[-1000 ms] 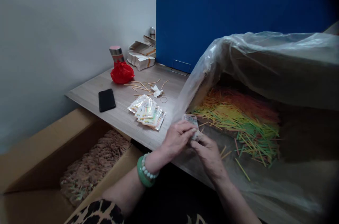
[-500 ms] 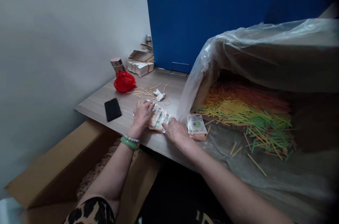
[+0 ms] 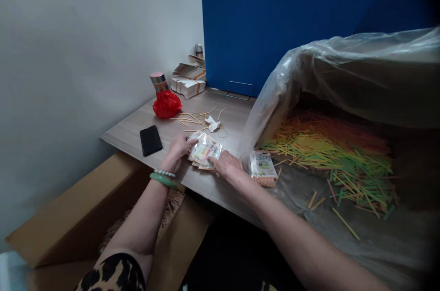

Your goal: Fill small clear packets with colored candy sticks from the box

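Note:
Flat, printed clear plastic packets (image 3: 205, 150) lie overlapping in a loose fan on the table in front of me. My left hand (image 3: 179, 148) is closed on their left edge, thumb and fingertips at the plastic. From the right, my right hand (image 3: 228, 164) is closed at the lower right edge, its index finger resting on the top packet and its other fingers curled and partly hidden. A second, neater stack of such packets (image 3: 262, 165) sits just right of my right hand, apart from it. What the packets contain is too small to make out.
A phone (image 3: 151, 140), a red plastic bag (image 3: 167, 104) with a metal flask (image 3: 158, 80), loose sticks (image 3: 192, 119) and crumpled tissue (image 3: 212, 123) lie on the table (image 3: 123, 130). Plastic-lined box with coloured sticks (image 3: 323, 144) stands right; an open carton (image 3: 68, 208) sits below left.
The packets between my hands have spread from a straighter pile into a skewed fan. My left hand has drawn back slightly to their left edge. The view has shifted a little.

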